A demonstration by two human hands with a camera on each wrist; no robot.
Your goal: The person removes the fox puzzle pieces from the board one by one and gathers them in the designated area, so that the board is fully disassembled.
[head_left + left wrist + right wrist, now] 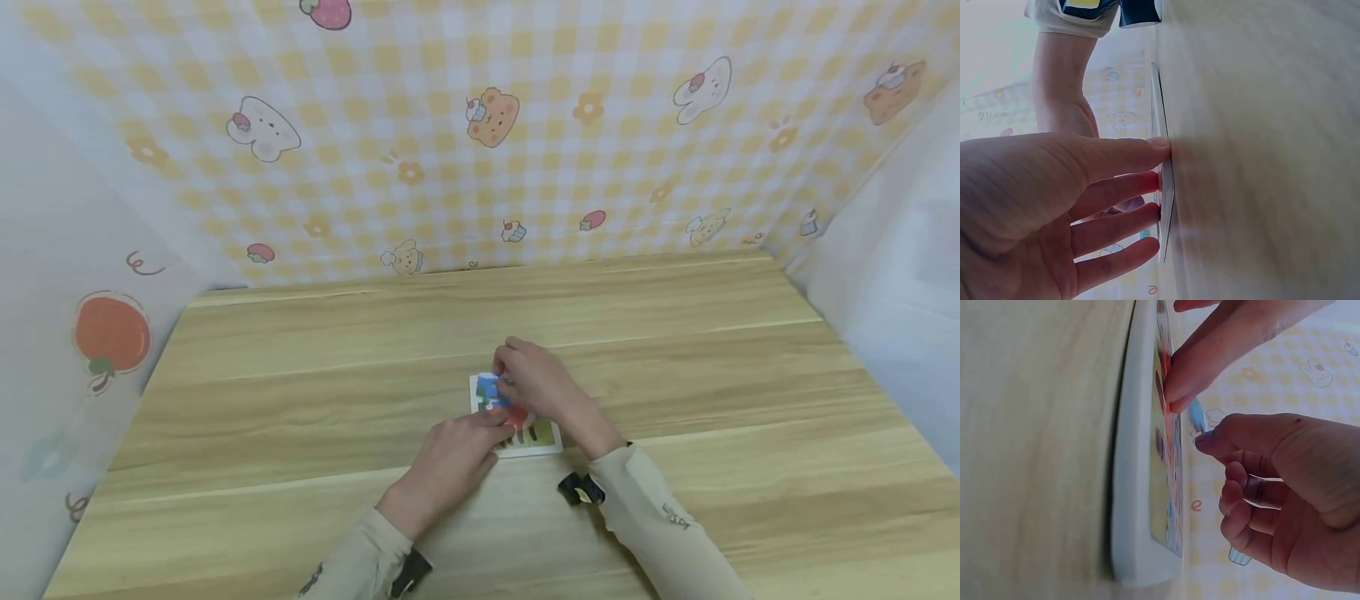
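Observation:
A small jigsaw puzzle with a white border (536,452) and a colourful picture lies flat on the table. My left hand (453,458) reaches over its lower left part. In the left wrist view the fingers are nearly straight and touch the picture, while the thumb (1122,154) is against the puzzle's edge. Above the upper part of the puzzle is my right hand (542,385). Between its thumb and index finger it pinches a small blue puzzle piece (1197,415), raised off the board in the right wrist view. Both hands hide much of the picture.
The wood-grain tabletop (300,400) extends around the puzzle. Behind it hangs a yellow checked cloth (435,100) with cartoon prints. Pale cloth walls stand at the left (60,208) and right (900,292). Dark bands with small devices (581,489) sit at both wrists.

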